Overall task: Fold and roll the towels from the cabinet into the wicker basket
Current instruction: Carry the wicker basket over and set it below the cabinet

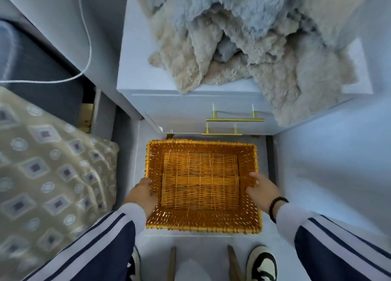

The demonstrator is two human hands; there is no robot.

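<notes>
An orange wicker basket (203, 224) with nothing inside sits low in front of me, below the white cabinet (135, 69). My left hand (143, 194) grips the basket's left wall, fingers curled over the rim. On the right wall my right hand (262, 188) holds on the same way, a dark bead bracelet on its wrist. A heap of fluffy beige and grey-blue towels (249, 43) lies crumpled on the cabinet top, one corner hanging over the front edge at the right.
Two gold drawer handles (234, 120) stick out from the cabinet front just beyond the basket. A patterned beige cushion (46, 166) fills the left side. A white cord (88, 48) loops at upper left. My shoes (262, 263) stand on the floor below the basket.
</notes>
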